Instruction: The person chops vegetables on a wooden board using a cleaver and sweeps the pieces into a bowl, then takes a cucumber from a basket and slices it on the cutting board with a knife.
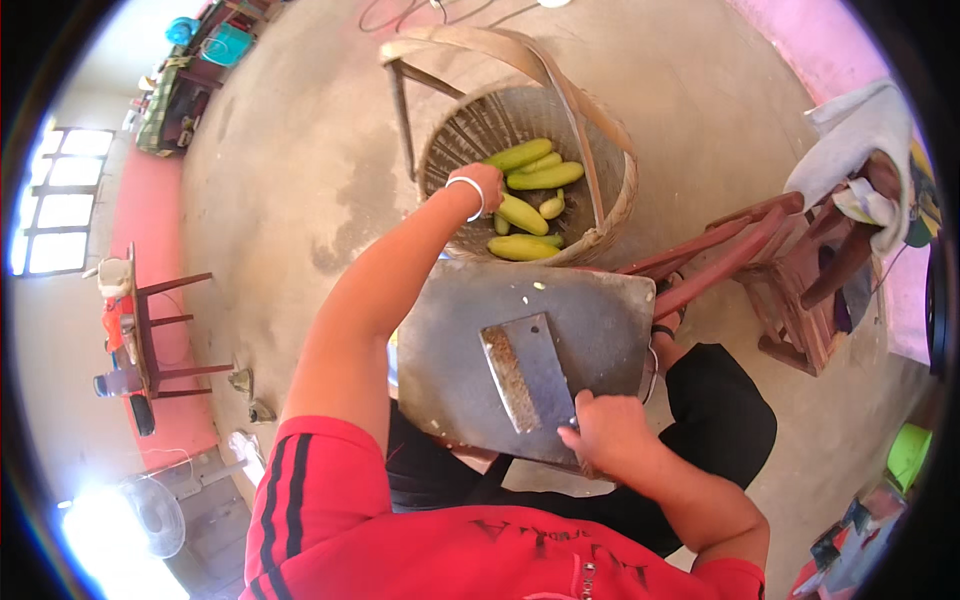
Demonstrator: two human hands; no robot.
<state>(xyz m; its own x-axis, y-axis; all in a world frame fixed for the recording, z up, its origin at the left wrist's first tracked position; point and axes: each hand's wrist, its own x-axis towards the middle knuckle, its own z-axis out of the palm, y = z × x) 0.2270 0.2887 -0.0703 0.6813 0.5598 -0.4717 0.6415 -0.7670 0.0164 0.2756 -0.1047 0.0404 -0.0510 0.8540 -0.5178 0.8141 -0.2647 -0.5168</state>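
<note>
My right hand [611, 431] grips the handle of a cleaver [531, 367], whose wide blade lies over a dark, flat board [442, 352] in front of my lap. One side of the blade is rough and brown. My left hand [486, 184], with a white bangle at the wrist, reaches into a deep woven basket [622, 199]. Its fingers point down among several yellow-green cucumbers [546, 176] and are hidden, so a hold on one cannot be told. Closest below the hand lies a paler cucumber [525, 214]. Small pale scraps [539, 286] dot the board.
The basket's tall arched handle [480, 41] rises beside my left forearm. Right of the board stands a reddish wooden chair [795, 300] with a grey cloth [855, 150] over it. At left are a small table [142, 330] holding several items and a fan [154, 517].
</note>
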